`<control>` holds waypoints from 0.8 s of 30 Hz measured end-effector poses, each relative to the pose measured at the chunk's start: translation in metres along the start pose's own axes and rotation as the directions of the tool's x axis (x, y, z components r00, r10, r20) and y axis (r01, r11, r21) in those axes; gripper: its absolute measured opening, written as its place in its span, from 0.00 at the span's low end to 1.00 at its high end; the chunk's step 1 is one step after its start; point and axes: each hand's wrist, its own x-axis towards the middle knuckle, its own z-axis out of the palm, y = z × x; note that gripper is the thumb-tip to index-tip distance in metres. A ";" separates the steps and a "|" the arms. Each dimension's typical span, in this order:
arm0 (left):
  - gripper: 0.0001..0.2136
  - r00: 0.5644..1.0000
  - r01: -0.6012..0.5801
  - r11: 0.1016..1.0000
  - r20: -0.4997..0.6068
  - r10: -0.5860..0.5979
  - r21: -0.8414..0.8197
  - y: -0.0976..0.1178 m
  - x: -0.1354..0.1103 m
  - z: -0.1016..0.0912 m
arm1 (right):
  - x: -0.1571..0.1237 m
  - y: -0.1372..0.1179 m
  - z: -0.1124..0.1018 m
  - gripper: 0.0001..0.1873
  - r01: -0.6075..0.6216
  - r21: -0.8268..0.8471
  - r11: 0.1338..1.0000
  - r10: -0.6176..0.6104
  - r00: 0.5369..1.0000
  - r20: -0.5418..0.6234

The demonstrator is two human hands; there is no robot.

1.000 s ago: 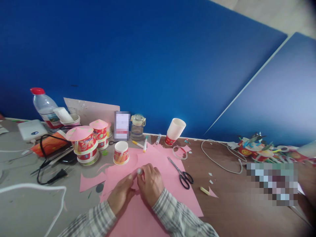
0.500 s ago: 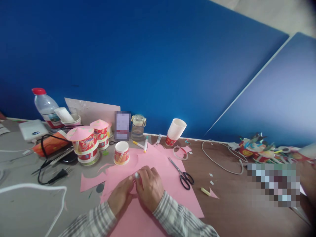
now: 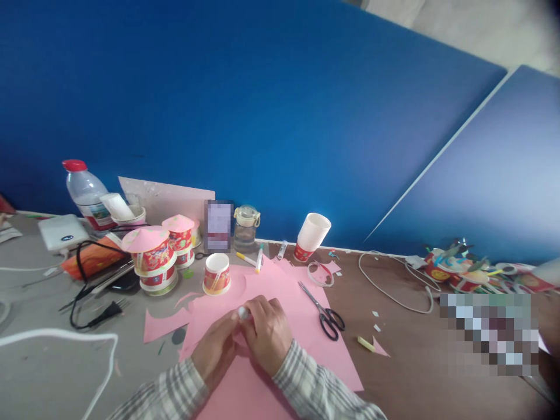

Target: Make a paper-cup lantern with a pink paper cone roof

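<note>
White piece (image 3: pixel 243 313) has shifted, cup (image 3: pixel 217 279) and scissors (image 3: pixel 321 308) nearby.

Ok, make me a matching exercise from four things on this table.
1. Black-handled metal scissors
2. Red-capped clear plastic bottle
3. Front tower of red paper cups
4. Tall stack of mostly white paper cups

A. Topped with a pink paper cone
B. Mostly on the pink paper sheet
C. Open rim facing up
D. Leftmost of these four

Pairs: 1-B, 2-D, 3-A, 4-C
</note>
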 end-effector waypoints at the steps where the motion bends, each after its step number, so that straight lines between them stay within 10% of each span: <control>1: 0.16 1.000 0.001 1.000 0.000 -0.001 -0.029 0.002 0.000 0.001 | 0.001 0.000 -0.002 0.05 -0.023 0.038 0.999 0.023 1.000 -0.007; 9: 0.12 0.956 0.151 0.913 -0.178 -0.232 -0.380 0.013 0.006 0.001 | 0.045 0.026 -0.013 0.18 -0.095 0.054 0.994 0.095 0.996 0.006; 18: 0.10 0.980 0.065 0.937 -0.154 -0.124 -0.343 0.007 0.002 0.004 | 0.129 0.043 0.046 0.31 -0.032 -0.192 0.981 0.066 0.982 0.176; 24: 0.17 0.991 0.024 0.937 -0.112 -0.068 -0.349 0.001 0.005 -0.003 | 0.156 0.049 0.076 0.22 -0.080 -0.249 0.965 0.148 0.951 0.270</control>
